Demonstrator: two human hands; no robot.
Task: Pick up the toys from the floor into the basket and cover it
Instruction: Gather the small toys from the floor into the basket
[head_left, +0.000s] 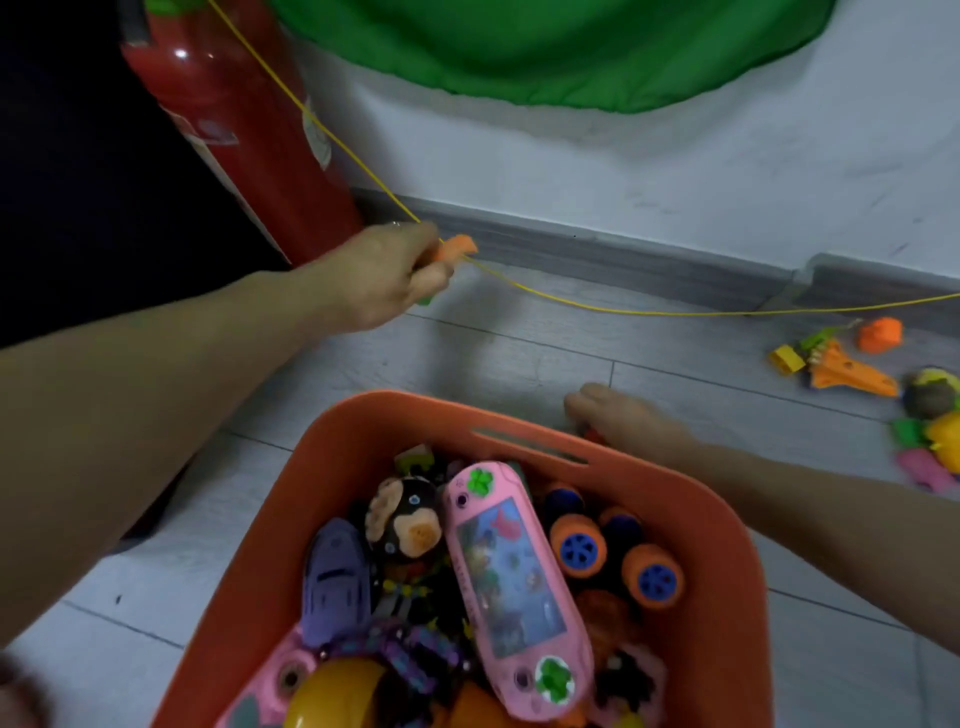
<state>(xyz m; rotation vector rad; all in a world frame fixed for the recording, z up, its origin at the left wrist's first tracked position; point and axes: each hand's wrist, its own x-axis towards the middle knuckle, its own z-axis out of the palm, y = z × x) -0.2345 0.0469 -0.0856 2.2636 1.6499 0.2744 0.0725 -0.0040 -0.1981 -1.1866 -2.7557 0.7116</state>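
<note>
An orange basket sits at the bottom centre, filled with several toys: a pink handheld game, a purple boat, orange wheels. My left hand hovers above the floor beyond the basket and grips a small orange toy; a bit of green shows under the fingers. My right hand rests on the floor just past the basket's far rim, fingers curled over something small and red that is mostly hidden. More toys lie on the floor at the right: an orange rocket, an orange block.
A red fire extinguisher stands by the wall at the left. A yellow cord runs from it across the floor to the right. Green fabric hangs on the wall above. A grey skirting board edges the floor.
</note>
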